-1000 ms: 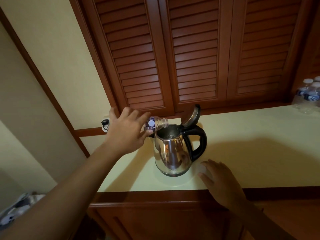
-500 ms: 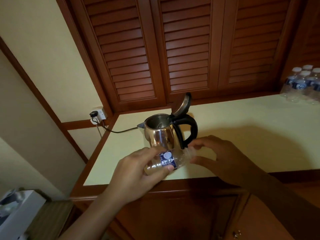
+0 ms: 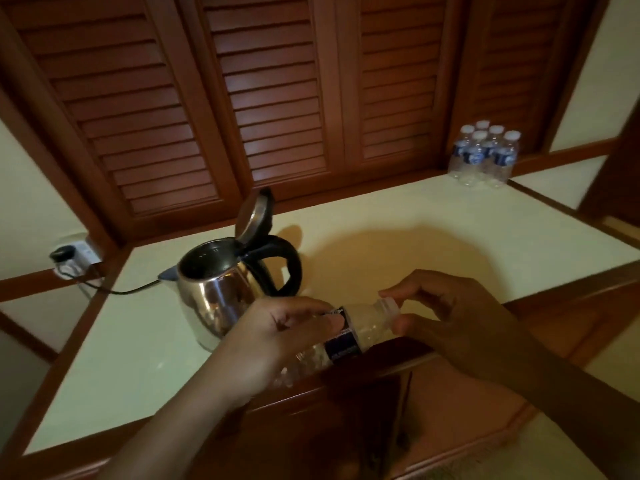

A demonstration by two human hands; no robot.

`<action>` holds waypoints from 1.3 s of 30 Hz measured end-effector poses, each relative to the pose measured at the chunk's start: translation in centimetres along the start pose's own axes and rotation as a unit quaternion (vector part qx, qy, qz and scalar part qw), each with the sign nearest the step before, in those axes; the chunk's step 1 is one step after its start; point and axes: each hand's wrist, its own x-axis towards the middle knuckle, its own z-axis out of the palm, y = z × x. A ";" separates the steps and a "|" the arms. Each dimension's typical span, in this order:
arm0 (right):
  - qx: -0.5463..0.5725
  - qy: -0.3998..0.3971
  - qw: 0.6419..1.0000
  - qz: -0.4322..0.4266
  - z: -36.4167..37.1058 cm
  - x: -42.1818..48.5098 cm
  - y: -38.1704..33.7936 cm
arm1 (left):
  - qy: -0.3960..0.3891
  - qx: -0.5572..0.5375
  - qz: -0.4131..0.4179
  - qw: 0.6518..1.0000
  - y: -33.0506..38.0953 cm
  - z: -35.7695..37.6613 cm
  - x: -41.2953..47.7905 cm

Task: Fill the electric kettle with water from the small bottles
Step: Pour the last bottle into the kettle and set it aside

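Running from the wall socket [image 3: 74,259] beyond the worktop's left edge, a black cord [image 3: 131,291] is led across the worktop [image 3: 415,220] to the electric kettle [image 3: 221,296], which stands left of centre with its lid [image 3: 254,216] tipped up. Just in front of it, over the near edge, the small bottle [image 3: 367,327] is gripped round its body by the left hand [image 3: 277,344] and held almost level. A second ago it was tilted into the kettle's mouth; it has since been drawn back and looks drained. Its neck is pinched by the right hand [image 3: 460,323], which has been lifted off the worktop; whether a cap is under those fingers cannot be told. This bottle's pour is judged finished. More full bottles [image 3: 483,155] are clustered in the far right corner, so another is probably to be fetched.
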 end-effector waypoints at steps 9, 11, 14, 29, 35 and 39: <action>0.021 0.077 0.995 -0.055 -9.4 -0.5 3.7 | -0.202 -0.210 -0.172 0.941 1.7 7.3 10.4; 0.003 0.076 0.995 -0.067 -12.3 0.1 4.4 | -0.292 -0.279 -0.232 0.885 1.7 9.1 13.6; -0.081 0.064 0.990 -0.099 -17.2 1.0 5.4 | -0.406 -0.386 -0.277 0.781 1.5 12.1 18.6; -0.316 0.128 0.938 -0.061 -38.9 10.7 16.1 | -0.242 -0.279 -0.156 0.916 10.1 28.6 37.3; -0.316 0.048 0.936 0.150 -41.9 12.9 20.2 | 0.163 0.256 0.283 0.910 8.0 31.9 40.4; -0.227 0.124 0.958 0.125 -43.1 14.2 21.0 | 0.205 0.253 0.230 0.917 6.9 33.0 42.6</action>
